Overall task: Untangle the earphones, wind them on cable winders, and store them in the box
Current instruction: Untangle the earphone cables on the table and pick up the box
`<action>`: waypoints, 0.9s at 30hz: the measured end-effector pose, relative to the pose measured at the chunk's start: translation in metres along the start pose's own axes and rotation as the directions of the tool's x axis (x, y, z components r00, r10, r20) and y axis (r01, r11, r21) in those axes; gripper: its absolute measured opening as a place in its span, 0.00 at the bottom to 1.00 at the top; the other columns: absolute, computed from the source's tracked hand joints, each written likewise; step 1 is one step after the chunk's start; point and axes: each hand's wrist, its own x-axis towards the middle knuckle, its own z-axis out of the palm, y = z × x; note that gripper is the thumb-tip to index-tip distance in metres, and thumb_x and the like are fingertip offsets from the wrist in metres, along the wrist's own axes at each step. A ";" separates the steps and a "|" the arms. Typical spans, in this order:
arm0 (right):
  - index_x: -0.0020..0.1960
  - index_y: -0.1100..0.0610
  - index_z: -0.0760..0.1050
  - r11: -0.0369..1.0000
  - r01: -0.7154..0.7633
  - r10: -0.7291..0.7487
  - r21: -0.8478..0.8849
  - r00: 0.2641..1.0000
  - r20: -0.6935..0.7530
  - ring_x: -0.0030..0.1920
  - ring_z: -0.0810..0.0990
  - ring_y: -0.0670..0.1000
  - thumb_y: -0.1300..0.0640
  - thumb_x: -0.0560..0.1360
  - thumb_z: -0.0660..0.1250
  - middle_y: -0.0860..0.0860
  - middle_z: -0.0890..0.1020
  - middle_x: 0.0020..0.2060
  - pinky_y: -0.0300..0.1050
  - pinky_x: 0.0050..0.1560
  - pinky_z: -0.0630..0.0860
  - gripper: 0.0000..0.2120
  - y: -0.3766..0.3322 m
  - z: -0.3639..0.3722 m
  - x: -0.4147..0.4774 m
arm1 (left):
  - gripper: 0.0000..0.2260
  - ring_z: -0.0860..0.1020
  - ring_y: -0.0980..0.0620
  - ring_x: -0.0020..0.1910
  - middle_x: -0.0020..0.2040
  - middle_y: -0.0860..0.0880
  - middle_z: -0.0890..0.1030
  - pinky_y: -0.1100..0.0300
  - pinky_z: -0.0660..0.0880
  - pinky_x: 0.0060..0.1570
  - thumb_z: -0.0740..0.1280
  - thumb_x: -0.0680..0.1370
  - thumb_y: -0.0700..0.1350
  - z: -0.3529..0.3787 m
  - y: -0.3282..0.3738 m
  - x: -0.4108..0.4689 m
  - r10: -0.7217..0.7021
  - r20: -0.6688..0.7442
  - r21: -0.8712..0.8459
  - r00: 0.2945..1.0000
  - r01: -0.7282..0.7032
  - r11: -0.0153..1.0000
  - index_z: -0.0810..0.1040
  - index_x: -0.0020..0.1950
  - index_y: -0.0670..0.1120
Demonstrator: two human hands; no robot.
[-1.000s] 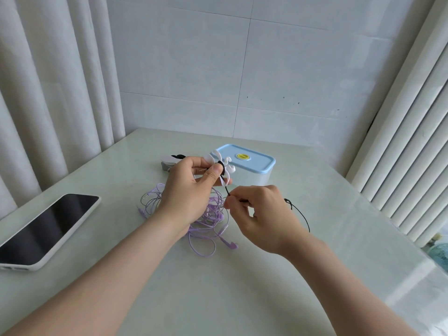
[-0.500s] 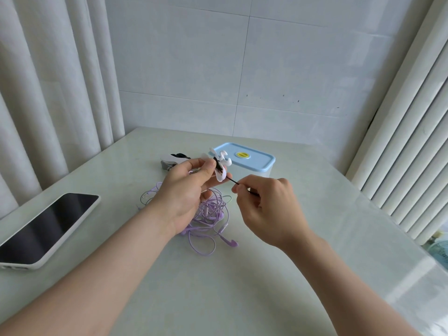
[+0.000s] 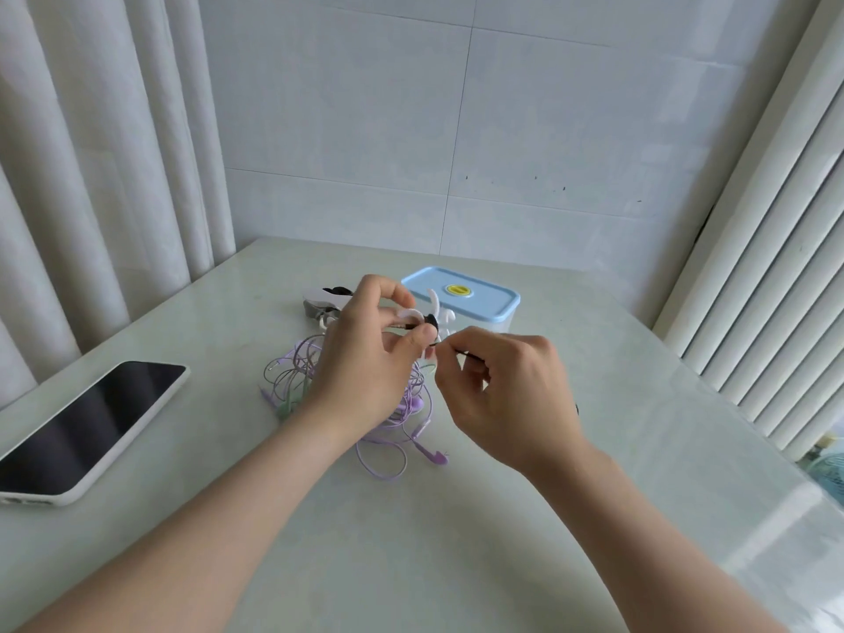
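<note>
My left hand [image 3: 365,358] pinches a white cable winder [image 3: 434,319] with black earphone cable wrapped on its middle. Right beside it, my right hand [image 3: 507,390] pinches the free end of that black cable [image 3: 470,355], held close to the winder. Under both hands a tangle of purple earphones [image 3: 402,431] lies on the pale table [image 3: 456,541], partly hidden by my left hand. Behind the winder stands the box [image 3: 484,303], clear with a light blue lid that is closed.
More winders, white with a black piece [image 3: 326,299], lie left of the box. A phone in a white case [image 3: 87,427] lies face up at the table's left edge. Curtains hang at left and right, a tiled wall behind.
The right hand has moved up and in towards the winder, shortening the loose black cable. The left hand has turned the winder slightly.
</note>
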 end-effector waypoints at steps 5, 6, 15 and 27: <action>0.42 0.51 0.81 0.996 -0.072 0.063 -0.058 0.988 -0.140 0.36 0.72 0.50 0.50 0.79 0.70 0.44 0.74 0.33 0.50 0.40 0.72 0.08 0.013 -0.001 0.004 | 0.08 0.87 0.43 0.43 0.49 0.49 0.88 0.41 0.82 0.56 0.74 0.80 0.39 -0.002 -0.002 0.003 -0.021 0.185 -0.062 0.982 0.033 0.998 0.84 0.56 0.50; 0.45 0.50 0.83 0.995 -0.073 0.062 -0.073 0.987 -0.150 0.38 0.72 0.50 0.49 0.80 0.70 0.45 0.74 0.34 0.51 0.43 0.70 0.08 0.016 0.000 0.005 | 0.08 0.86 0.40 0.45 0.49 0.48 0.88 0.40 0.82 0.57 0.74 0.80 0.39 -0.002 -0.001 0.004 -0.025 0.208 -0.079 0.978 0.042 0.996 0.85 0.56 0.50; 0.45 0.49 0.85 0.995 -0.085 0.094 0.056 0.978 -0.185 0.35 0.72 0.39 0.47 0.77 0.75 0.38 0.70 0.34 0.47 0.40 0.71 0.06 0.018 -0.006 0.009 | 0.12 0.87 0.43 0.48 0.49 0.49 0.88 0.55 0.83 0.56 0.80 0.73 0.43 0.000 0.007 0.000 -0.045 0.289 -0.147 0.956 0.091 0.985 0.86 0.55 0.50; 0.44 0.45 0.83 0.982 -0.156 0.134 -0.103 0.973 -0.190 0.40 0.73 0.46 0.42 0.73 0.78 0.41 0.72 0.35 0.46 0.51 0.62 0.09 0.029 -0.012 0.009 | 0.17 0.86 0.57 0.50 0.48 0.57 0.89 0.54 0.80 0.60 0.77 0.78 0.41 -0.003 0.001 0.000 -0.062 0.333 0.111 0.941 0.026 0.994 0.82 0.66 0.50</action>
